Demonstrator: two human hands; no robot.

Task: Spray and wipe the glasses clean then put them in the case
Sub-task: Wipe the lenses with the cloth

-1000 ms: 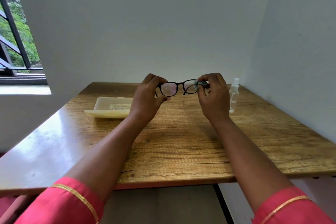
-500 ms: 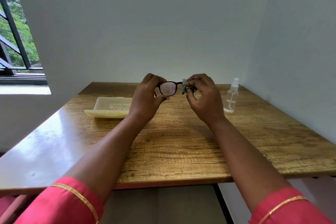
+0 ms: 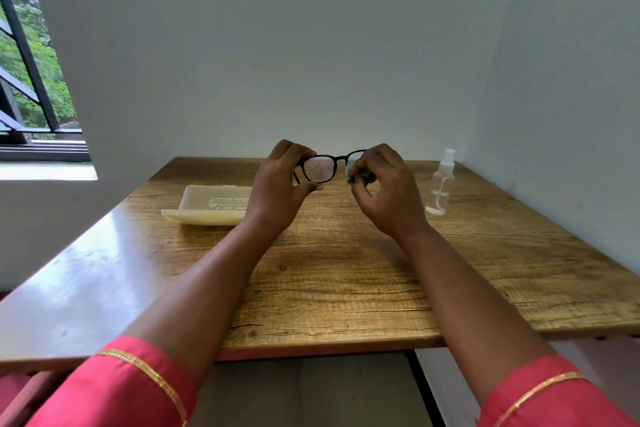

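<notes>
Head view, nearest first: your pink sleeves (image 3: 131,388) frame the wooden table (image 3: 346,288). Above its middle your left hand (image 3: 277,191) pinches the glasses (image 3: 320,168) at the rim of their left lens, thumb below and fingers curled over the top. Just right of that grip, your right hand (image 3: 384,191) has its fingers closed on a small grey-green cloth (image 3: 356,174) pressed against the other lens. The glasses look light, thin and easily bent, with smear-prone lenses, so hold the rim, not the glass. Left of your grip lies the open cream case (image 3: 207,208); right of it stands the clear spray bottle (image 3: 440,184). Neither looks likely to block the way.
</notes>
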